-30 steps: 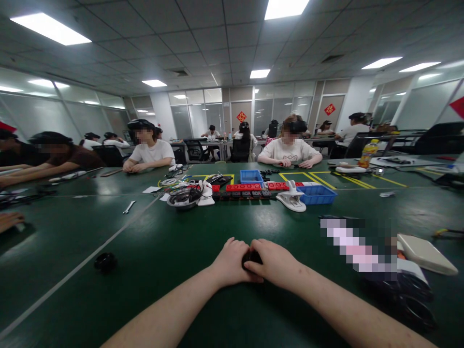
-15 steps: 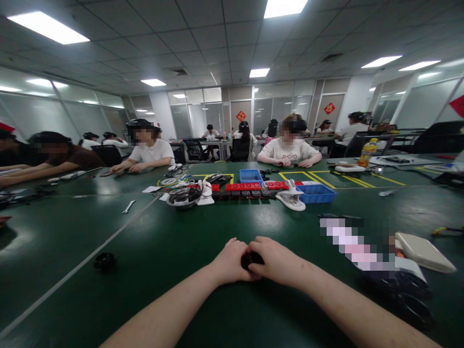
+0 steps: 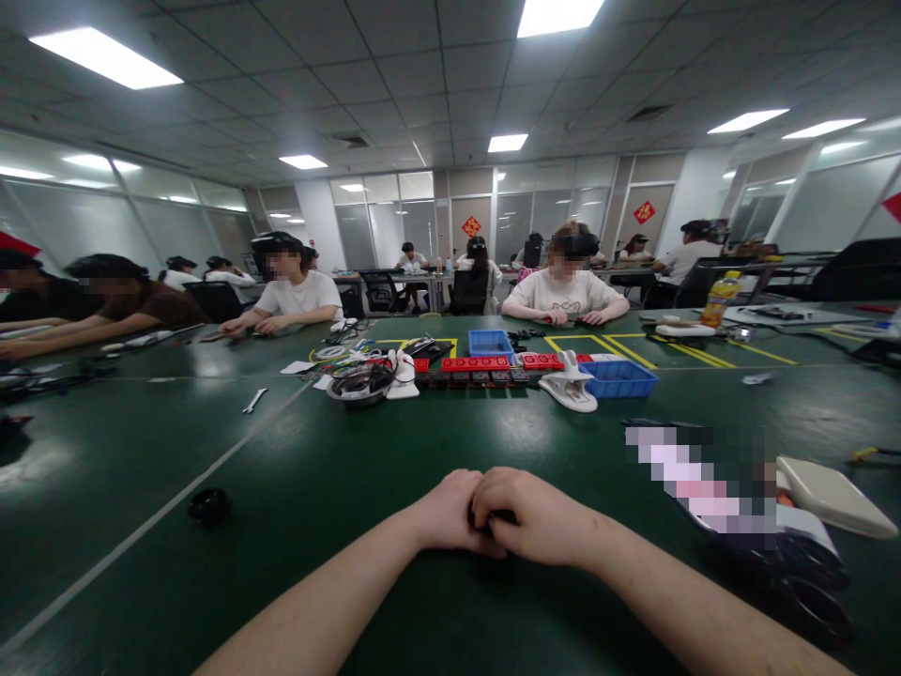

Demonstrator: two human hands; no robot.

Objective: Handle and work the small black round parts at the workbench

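Note:
Both hands meet low in the middle of the view, over the green table (image 3: 338, 451). My left hand (image 3: 454, 512) is curled round a small black object (image 3: 498, 518), which is mostly hidden. My right hand (image 3: 527, 516) overlaps it from the right, its fingers bent over the top of the same black object. A round black part (image 3: 208, 507) lies on the table to the left, apart from my hands.
Ahead stand a metal bowl (image 3: 358, 385) of cables, a white clamp (image 3: 572, 390), red blocks (image 3: 479, 363) and a blue tray (image 3: 623, 378). A wrench (image 3: 254, 401) lies left; a beige case (image 3: 837, 498) lies right. Several people sit around the tables.
My right hand's fingers have moved left and closed further over the black object, so less of it shows. The camera view has shifted slightly.

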